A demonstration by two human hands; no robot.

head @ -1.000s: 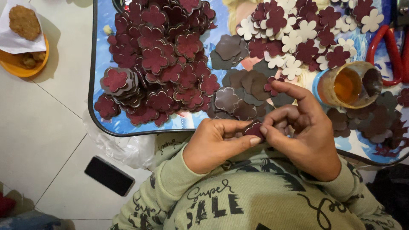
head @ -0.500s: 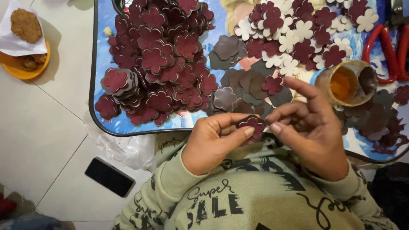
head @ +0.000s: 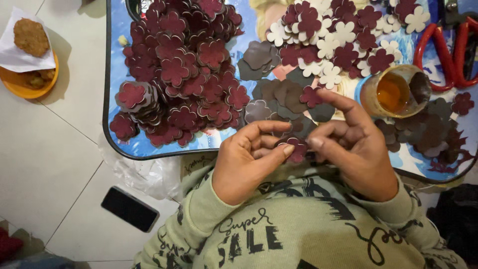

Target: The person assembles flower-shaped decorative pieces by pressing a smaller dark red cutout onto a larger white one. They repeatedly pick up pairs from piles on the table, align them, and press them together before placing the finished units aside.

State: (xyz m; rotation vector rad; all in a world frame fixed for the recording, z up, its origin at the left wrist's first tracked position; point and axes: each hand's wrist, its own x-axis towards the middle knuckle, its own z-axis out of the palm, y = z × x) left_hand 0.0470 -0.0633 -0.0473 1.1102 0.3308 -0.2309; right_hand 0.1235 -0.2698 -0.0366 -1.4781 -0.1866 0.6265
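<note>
A small maroon flower-shaped cutout [head: 297, 147] is pinched between both hands just in front of the tray's near edge. My left hand [head: 247, 162] grips it with thumb and fingers from the left. My right hand [head: 355, 147] presses on it from the right, index finger stretched out over the tray. Behind them lies a blue tray [head: 115, 74] with a big heap of maroon flower cutouts [head: 181, 69], a patch of grey-brown ones [head: 279, 94], and mixed white and maroon ones [head: 338, 35]. A small cup of amber glue [head: 394, 92] stands near my right hand.
Red-handled scissors [head: 443, 47] lie at the tray's far right. On the tiled floor to the left sit an orange plate with fried snacks on paper [head: 27, 60], a black phone [head: 130, 208] and a crumpled clear plastic bag [head: 144, 172].
Both hands have shifted slightly, turning and pressing the maroon cutout between the fingers. The right index finger has stretched out further. Nothing else moved.
</note>
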